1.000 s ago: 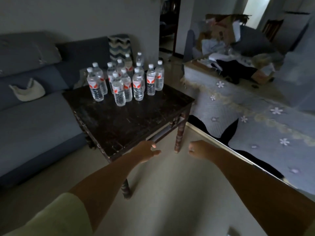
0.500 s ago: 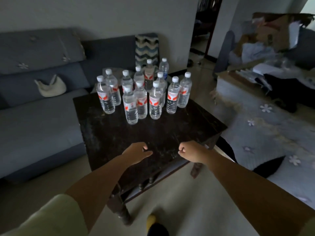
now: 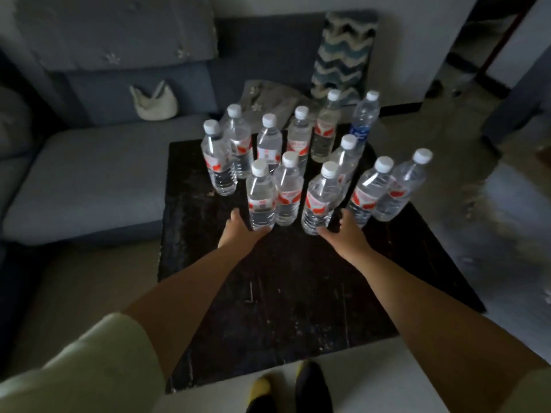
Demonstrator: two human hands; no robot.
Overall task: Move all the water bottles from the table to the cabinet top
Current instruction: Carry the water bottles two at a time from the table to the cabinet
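Several clear water bottles with white caps and red labels stand grouped on the far half of a dark wooden table (image 3: 283, 293). One at the back right has a blue label (image 3: 364, 123). My left hand (image 3: 238, 234) curls round the base of the front-left bottle (image 3: 261, 198), thumb on its left side. My right hand (image 3: 347, 234) curls round the base of the front-middle bottle (image 3: 320, 201). Both bottles stand on the table. The cabinet is not in view.
A blue sofa (image 3: 89, 180) runs along the table's left and far sides, with a white bag (image 3: 155, 102) and a zigzag cushion (image 3: 343, 55) on it. My feet (image 3: 286, 389) are at the table's near edge. Pale floor lies to the right.
I have stepped up to the table. Both hands moved forward from near its front edge to the front bottles and closed round their bases.
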